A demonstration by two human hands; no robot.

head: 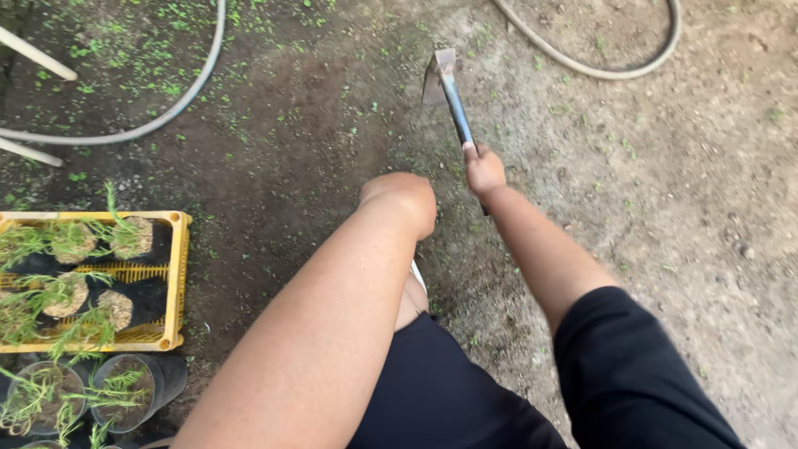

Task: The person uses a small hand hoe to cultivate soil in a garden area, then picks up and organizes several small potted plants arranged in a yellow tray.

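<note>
Metal hoe (445, 91) gripped in right hand (484, 170) fingers over soil; left hand (403, 199) fingers hidden, cannot tell.

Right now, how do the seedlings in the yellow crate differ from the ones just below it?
The crate seedlings sit in black soft bags inside the yellow crate; the potted seedlings stand in round black pots on the bare ground. The crate holds more plants than the pots in view. Both have thin, feathery green shoots.

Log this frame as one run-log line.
right hand: grips blue-handled metal hoe, blade on bare soil | left hand: hidden behind knee | yellow plastic crate of seedlings at left
</note>
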